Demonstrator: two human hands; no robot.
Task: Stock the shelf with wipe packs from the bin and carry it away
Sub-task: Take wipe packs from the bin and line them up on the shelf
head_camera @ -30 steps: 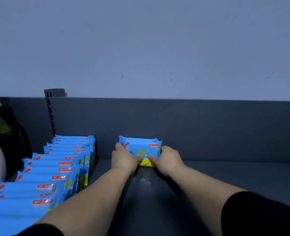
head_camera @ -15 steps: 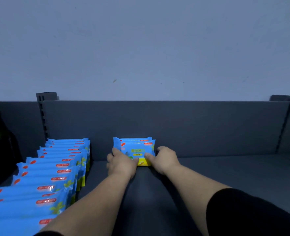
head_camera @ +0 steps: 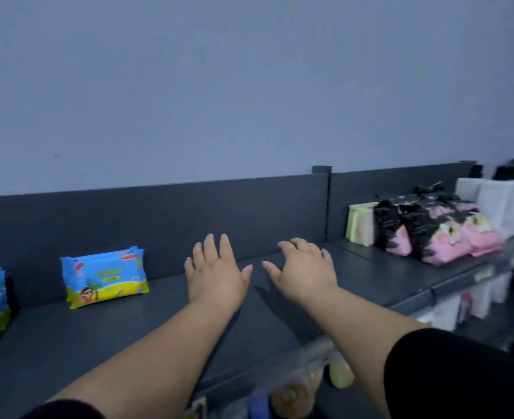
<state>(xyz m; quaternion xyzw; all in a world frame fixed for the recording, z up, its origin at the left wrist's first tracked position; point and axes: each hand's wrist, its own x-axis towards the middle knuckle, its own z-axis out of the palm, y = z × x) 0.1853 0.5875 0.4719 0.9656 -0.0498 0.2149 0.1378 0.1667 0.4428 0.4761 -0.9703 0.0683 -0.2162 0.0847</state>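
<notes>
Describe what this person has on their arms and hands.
The left hand and the right hand are bare: no gloves, rings, watch or bracelet show. The left sleeve and the right sleeve are plain black, without visible markings, and end about the elbow, leaving both forearms uncovered.

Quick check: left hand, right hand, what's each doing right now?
Left hand: open, fingers spread, holding nothing.
Right hand: open, fingers loosely bent, holding nothing.
</notes>
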